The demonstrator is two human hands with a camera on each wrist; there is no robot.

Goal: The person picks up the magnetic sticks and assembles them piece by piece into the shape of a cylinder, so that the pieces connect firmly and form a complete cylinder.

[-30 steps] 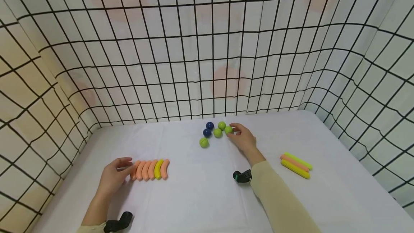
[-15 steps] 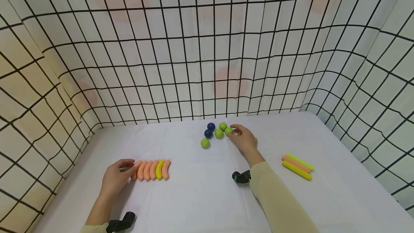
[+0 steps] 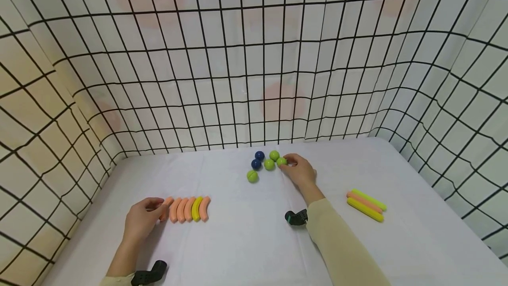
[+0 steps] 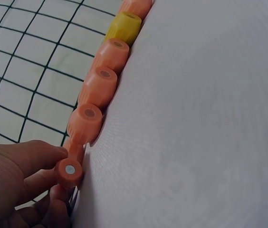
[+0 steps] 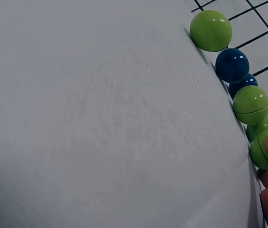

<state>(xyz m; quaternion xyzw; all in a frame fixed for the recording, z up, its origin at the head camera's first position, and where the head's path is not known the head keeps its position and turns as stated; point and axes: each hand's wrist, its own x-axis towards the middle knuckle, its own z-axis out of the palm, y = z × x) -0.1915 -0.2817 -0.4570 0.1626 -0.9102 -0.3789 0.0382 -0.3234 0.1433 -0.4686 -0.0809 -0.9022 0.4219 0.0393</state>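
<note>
At the left end of a row of curved, sausage-like sticks, my left hand [image 3: 143, 217] pinches the outermost orange curved stick [image 4: 69, 172] between thumb and fingers. To its right the row continues with several orange sticks [image 3: 181, 209] and a yellow curved stick [image 3: 196, 208]. Further back, my right hand [image 3: 299, 171] pinches a glossy green ball [image 5: 264, 151], its thumb on one side and fingers beneath. Close by are two more green balls [image 3: 269, 164], and two dark blue balls [image 3: 256, 164] lie to their left. One green ball [image 3: 252, 176] sits nearer the front.
Three straight sticks, yellow [image 3: 365, 209], orange [image 3: 363, 201] and lime [image 3: 369, 200], lie together on the right of the white tabletop [image 3: 238, 242]. Black grid netting [image 3: 254, 69] over white walls surrounds the back and sides. Black wrist devices [image 3: 150, 272] are on both arms.
A slight gap has opened between the stick in my left hand and the rest of the row. The right hand stays at the same green ball. The head view has shifted a little.
</note>
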